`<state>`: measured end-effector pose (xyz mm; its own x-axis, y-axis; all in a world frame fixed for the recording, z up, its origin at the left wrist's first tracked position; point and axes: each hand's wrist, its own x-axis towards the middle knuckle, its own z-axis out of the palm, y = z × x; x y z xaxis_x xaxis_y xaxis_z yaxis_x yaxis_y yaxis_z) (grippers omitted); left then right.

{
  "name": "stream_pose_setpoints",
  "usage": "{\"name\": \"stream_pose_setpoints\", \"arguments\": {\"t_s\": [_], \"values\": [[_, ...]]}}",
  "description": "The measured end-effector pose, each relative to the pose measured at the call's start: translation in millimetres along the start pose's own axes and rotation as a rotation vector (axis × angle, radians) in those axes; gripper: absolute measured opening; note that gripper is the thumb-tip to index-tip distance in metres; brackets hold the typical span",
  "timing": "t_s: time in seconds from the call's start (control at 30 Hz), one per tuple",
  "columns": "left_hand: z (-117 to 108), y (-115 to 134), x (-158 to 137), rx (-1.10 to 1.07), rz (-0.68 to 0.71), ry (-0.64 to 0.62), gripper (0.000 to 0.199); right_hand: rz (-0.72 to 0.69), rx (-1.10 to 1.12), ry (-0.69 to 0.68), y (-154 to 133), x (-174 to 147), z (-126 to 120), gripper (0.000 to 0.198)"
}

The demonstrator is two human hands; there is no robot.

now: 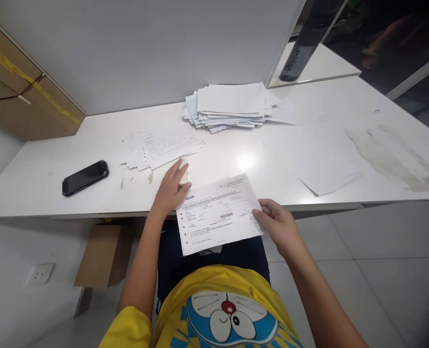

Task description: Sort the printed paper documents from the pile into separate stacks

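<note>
My right hand (277, 224) pinches the right edge of a printed form (214, 217) headed "ND2B", thumb on top and fingers underneath. The form is tilted over my lap at the table's front edge. My left hand (171, 187) rests on the table just left of the form's top corner, its fingers and thumb curled around a small cream block (184, 175). Most of that block is hidden beneath the fingers, so its kind is unclear. Beyond the left hand lies a low, spread-out group of printed forms (169, 145).
A tall stack of papers (232, 99) stands against the back panel. A black phone (85, 178) lies on the left, near a cardboard box (29, 101). One loose white sheet (326, 176) and a stain (388, 157) are to the right. A dark cylinder (301, 53) stands back right.
</note>
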<state>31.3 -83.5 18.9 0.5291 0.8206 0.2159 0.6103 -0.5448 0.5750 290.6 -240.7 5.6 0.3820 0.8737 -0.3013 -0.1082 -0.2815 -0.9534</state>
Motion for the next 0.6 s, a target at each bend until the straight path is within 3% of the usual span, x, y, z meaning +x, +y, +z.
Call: {"name": "stream_pose_setpoints", "arguments": {"t_s": [0.4,0.6], "values": [[3.1,5.9,-3.0,0.058,-0.016,-0.091,0.058,-0.009,0.027,0.136,11.9,-6.7,13.7,0.040],[10.1,0.4,-1.9,0.049,0.022,-0.053,0.059,-0.112,-0.148,0.173,6.6,-3.5,9.4,0.039]]}}
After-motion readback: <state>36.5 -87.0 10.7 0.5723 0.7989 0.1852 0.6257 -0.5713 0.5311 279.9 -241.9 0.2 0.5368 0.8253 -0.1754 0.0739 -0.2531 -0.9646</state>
